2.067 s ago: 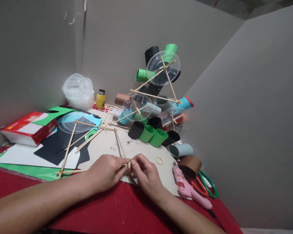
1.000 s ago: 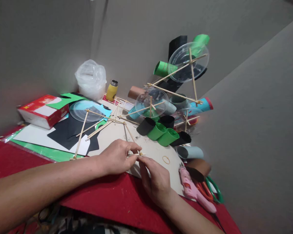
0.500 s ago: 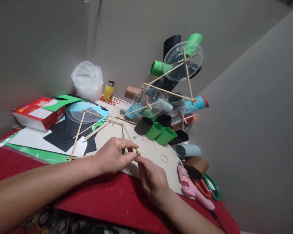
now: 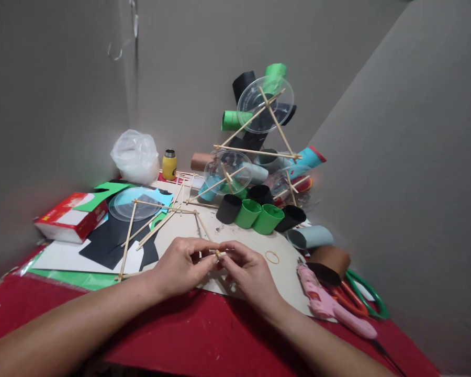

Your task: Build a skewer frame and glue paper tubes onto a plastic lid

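My left hand pinches the near-right corner of a four-sided frame of thin wooden sticks. That corner has a band wound round it, probably a rubber band like the loose one. At the same joint my right hand is closed, thumb and fingertips pressed round the stick ends. The frame's other corners also look bound with bands. A loose rubber band lies on the beige board, right of my hands. My fingers partly hide the joint.
A pink glue gun and green-handled scissors lie at the right. Behind stand paper tubes and a stick-and-lid wheel structure. At left are a red box, a plastic bag, a yellow bottle and black paper.
My right hand has come up, its fingers now over and around the joint instead of below it. My left hand still pinches the corner. The camera view has shifted and tilted.
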Tool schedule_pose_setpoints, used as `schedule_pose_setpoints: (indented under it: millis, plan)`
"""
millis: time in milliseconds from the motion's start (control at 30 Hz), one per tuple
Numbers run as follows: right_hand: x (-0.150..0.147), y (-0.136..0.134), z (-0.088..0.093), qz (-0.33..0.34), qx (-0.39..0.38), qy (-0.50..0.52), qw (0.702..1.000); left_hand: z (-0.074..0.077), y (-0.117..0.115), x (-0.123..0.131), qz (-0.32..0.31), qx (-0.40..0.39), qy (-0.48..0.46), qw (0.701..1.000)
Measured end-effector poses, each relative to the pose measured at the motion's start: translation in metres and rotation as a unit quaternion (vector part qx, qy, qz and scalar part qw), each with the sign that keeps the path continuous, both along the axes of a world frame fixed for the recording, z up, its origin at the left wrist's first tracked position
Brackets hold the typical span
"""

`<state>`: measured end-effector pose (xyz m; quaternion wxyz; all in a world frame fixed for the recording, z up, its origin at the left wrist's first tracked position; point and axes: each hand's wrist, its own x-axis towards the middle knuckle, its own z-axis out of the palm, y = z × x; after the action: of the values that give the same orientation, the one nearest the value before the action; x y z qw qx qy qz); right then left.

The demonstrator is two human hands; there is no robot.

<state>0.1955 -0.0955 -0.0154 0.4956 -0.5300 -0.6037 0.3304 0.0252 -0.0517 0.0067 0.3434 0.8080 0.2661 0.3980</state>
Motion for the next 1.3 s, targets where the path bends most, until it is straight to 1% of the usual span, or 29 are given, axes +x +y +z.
schedule_pose_setpoints:
  millis: [67,133,167,267,300,333,367,400,433,467,500,533,567,633,700,767,900,967,1133,1300]
  plan:
    - [0.004,0.004,-0.002,-0.006,0.101,-0.080,0.992,0.001,0.000,0.000,0.011,-0.007,0.000,1.000]
    - [0.011,0.008,-0.006,-0.016,0.202,-0.153,0.967,0.002,0.001,0.001,0.024,-0.014,-0.002,1.000]
    - [0.014,0.009,-0.008,-0.019,0.238,-0.177,0.955,0.002,0.002,0.001,0.030,-0.018,-0.003,0.999]
    - [0.020,0.010,-0.008,-0.006,0.308,-0.203,0.930,0.005,0.003,0.002,0.048,-0.035,-0.007,0.998]
    - [0.020,0.009,-0.006,-0.002,0.321,-0.201,0.926,0.006,0.003,0.001,0.050,-0.041,-0.009,0.998]
    - [0.018,0.007,-0.003,-0.002,0.319,-0.190,0.929,0.007,0.003,0.001,0.049,-0.045,-0.011,0.998]
    - [0.015,0.005,0.001,-0.007,0.297,-0.163,0.941,0.008,0.003,0.000,0.045,-0.047,-0.011,0.998]
    - [0.011,0.003,0.005,-0.014,0.250,-0.121,0.961,0.008,0.002,0.000,0.040,-0.045,-0.011,0.998]
    - [0.007,0.001,0.009,-0.021,0.186,-0.066,0.980,0.009,0.001,-0.001,0.035,-0.041,-0.010,0.998]
    - [0.004,0.000,0.013,-0.025,0.114,-0.004,0.993,0.009,0.000,-0.001,0.031,-0.036,-0.007,0.999]
    - [0.001,-0.001,0.017,-0.024,0.046,0.061,0.997,0.008,0.000,-0.001,0.029,-0.029,-0.003,0.999]
    - [-0.001,0.000,0.020,-0.022,-0.009,0.127,0.992,0.008,-0.001,-0.001,0.027,-0.021,0.002,0.999]
    - [-0.003,0.001,0.022,-0.021,-0.050,0.190,0.980,0.006,-0.001,-0.001,0.026,-0.012,0.007,1.000]
    - [-0.003,0.005,0.025,-0.025,-0.107,0.308,0.945,0.003,-0.001,-0.001,0.023,0.008,0.016,1.000]
    - [-0.001,0.007,0.025,-0.029,-0.154,0.384,0.910,-0.001,-0.001,-0.001,0.017,0.028,0.019,0.999]
    - [0.000,0.007,0.024,-0.021,-0.198,0.426,0.883,-0.004,-0.001,-0.001,0.010,0.037,0.021,0.999]
    - [0.001,0.003,0.023,0.005,-0.233,0.472,0.850,-0.007,-0.001,-0.001,0.000,0.050,0.014,0.999]
    - [0.001,0.002,0.022,0.010,-0.233,0.473,0.850,-0.006,-0.001,0.000,-0.003,0.059,0.013,0.998]
    - [0.002,0.007,0.017,0.005,-0.207,0.449,0.869,-0.003,0.001,-0.001,0.000,0.048,0.024,0.999]
    - [-0.003,0.002,0.006,0.024,-0.172,0.385,0.906,-0.003,-0.002,-0.001,-0.016,0.030,0.033,0.999]
